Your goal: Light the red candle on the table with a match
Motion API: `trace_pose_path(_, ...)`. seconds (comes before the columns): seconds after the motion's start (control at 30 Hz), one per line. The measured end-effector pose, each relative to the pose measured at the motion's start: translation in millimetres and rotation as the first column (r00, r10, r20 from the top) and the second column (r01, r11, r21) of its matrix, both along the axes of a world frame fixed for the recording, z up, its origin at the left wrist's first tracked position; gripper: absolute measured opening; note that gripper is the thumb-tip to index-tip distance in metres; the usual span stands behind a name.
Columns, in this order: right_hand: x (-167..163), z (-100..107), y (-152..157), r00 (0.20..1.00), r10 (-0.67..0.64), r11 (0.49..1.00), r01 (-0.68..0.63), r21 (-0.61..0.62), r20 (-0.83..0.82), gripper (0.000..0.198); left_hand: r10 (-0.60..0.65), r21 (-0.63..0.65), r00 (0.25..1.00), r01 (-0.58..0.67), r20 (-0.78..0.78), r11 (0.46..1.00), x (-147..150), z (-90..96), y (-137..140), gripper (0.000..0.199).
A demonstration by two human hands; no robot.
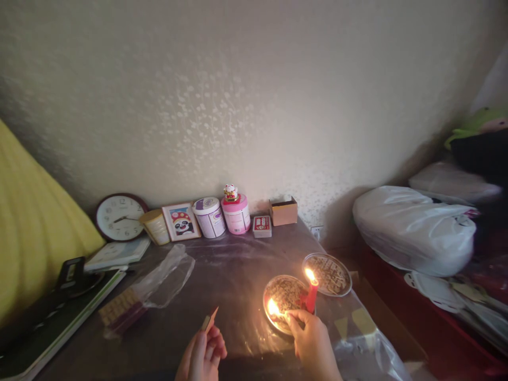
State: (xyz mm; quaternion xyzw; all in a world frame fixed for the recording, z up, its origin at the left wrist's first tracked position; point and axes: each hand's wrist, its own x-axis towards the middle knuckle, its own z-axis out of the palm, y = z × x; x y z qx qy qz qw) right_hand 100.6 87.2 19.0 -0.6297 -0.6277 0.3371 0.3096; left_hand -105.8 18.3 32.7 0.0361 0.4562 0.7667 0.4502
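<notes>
The right hand point(313, 343) has its grip pinched closed, thumb against forefinger, around a short match point(284, 314) whose flame point(273, 307) burns over the left part of the near plate point(273, 283). Only a little of the match shows; the fingertips and the glare swallow the rest, so its length cannot be told.

The left hand point(204, 354), well apart from the right, has its fingers curled and its grip closed on a small tan piece point(210, 320) that juts up past the thumb. The piece has a pointed end and a blunter part beside it; whether this is one object or two is hard to make out.

A lit red candle point(312, 296) rises at the right side of the near plate, leaning slightly, just behind the right hand. Its foot is hidden by that hand, so what it rests on cannot be seen. The far plate point(348, 288) lies beyond it on the worktop point(222, 270). Both plates look mottled brown, and pattern cannot be told from contents.

The lower frame edge cuts off both arms. At the left, a yellow cloth point(35, 227) runs out of view, and a clear bag point(170, 278) lies partly over a tan and purple pack, its details blurred.
</notes>
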Motion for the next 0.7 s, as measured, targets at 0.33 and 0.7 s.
trace_pose_path(0.33,-0.3,1.7,-0.1,1.0,0.026,1.0,-0.026,-0.001,-0.015,0.038,0.008,-0.001,1.0,-0.008,0.005,1.0,0.4,1.7,0.3,0.042)
trace_pose_path(0.7,-0.4,4.2,1.8,1.0,0.016,1.0,-0.016,-0.007,-0.018,0.037,0.0,-0.034,0.998,0.002,0.062,0.999,-1.2,2.9,0.3,0.047)
